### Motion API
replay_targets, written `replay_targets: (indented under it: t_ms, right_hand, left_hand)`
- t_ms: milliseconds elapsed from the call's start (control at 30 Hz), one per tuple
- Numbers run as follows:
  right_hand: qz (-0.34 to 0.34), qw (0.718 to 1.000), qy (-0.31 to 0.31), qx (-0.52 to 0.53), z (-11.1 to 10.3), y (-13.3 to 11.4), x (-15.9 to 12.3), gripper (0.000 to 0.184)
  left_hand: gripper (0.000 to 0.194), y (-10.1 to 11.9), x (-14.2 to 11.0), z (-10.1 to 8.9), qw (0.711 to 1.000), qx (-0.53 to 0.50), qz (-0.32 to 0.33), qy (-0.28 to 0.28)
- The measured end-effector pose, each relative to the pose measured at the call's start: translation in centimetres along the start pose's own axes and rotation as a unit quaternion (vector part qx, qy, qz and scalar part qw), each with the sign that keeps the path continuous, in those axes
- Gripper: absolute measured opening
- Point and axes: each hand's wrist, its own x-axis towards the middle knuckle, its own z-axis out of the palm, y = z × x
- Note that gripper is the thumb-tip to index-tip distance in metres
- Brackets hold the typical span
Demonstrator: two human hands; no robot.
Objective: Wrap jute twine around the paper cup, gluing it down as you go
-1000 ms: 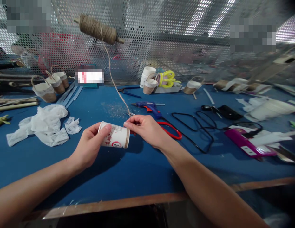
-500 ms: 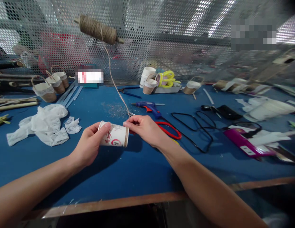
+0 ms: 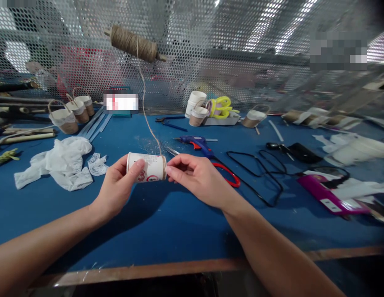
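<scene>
A white paper cup [image 3: 150, 166] with red and dark print lies on its side in the air above the blue table. My left hand [image 3: 120, 181] is closed around its left end, thumb along the wall. At the right end, a band of brown twine [image 3: 164, 167] goes round the cup. From there the twine strand [image 3: 145, 101] runs slackly up to a twine spool [image 3: 133, 43] on a stick. My right hand [image 3: 192, 175] has its thumb and fingers closed at the twined end, touching it; the fingertips are partly hidden. Scissors [image 3: 226, 174] with red handles lie beneath my right hand.
A blue glue gun [image 3: 196, 143] with black cable [image 3: 257, 173] lies behind my right hand. Pliers [image 3: 171, 122] are farther back. White lace fabric [image 3: 66, 161] lies left, near several handled cups [image 3: 64, 121]. At right is a purple power strip [image 3: 330, 196]. Perforated metal mesh [image 3: 179, 49] stands behind.
My right hand has moved from pinching the twine above the cup's end down against that end. The cup is slightly higher and turned. The whole view has shifted a little.
</scene>
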Motion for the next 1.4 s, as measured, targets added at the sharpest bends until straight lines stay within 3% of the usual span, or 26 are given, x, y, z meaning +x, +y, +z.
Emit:
replay_targets:
  t_ms: [500,633,767,900,1033,1133,1233,1300,1400]
  right_hand:
    - [-0.013,0.996,0.052,-0.070,0.8,-0.1,-0.2,0.007]
    - [0.003,1.000,0.025,0.003,0.2,0.3,0.1,0.015]
    - [0.051,0.991,0.041,0.119,-0.3,1.0,0.8,0.021]
    - [0.069,0.976,0.016,0.208,-0.3,1.4,1.1,0.017]
    - [0.039,0.978,0.016,0.206,-0.2,1.0,0.9,0.015]
    - [0.014,0.988,0.015,0.151,0.1,0.8,0.6,0.015]
    - [0.008,0.994,0.007,0.104,0.4,0.7,0.5,0.017]
    - [0.016,0.995,-0.002,0.095,0.5,0.8,0.5,0.018]
    - [0.015,0.995,0.014,0.099,0.3,1.1,0.8,0.019]
  left_hand:
    - [0.016,-0.1,0.1,-0.2,0.995,0.081,0.050,-0.016]
    - [0.018,0.0,0.0,-0.3,0.995,0.067,0.062,-0.027]
    - [0.016,0.3,-0.4,-0.4,0.985,0.136,0.100,-0.047]
    - [0.018,0.6,-0.6,-0.3,0.974,0.179,0.123,-0.072]
    - [0.021,0.9,-0.2,-0.3,0.985,0.136,0.062,-0.085]
    - [0.024,1.0,0.5,-0.3,0.993,0.032,-0.049,-0.098]
    - [0.025,1.2,1.1,-0.1,0.978,-0.056,-0.172,-0.106]
    - [0.019,1.2,1.3,0.0,0.973,-0.071,-0.196,-0.097]
    - [0.014,1.3,1.3,0.2,0.982,-0.054,-0.161,-0.088]
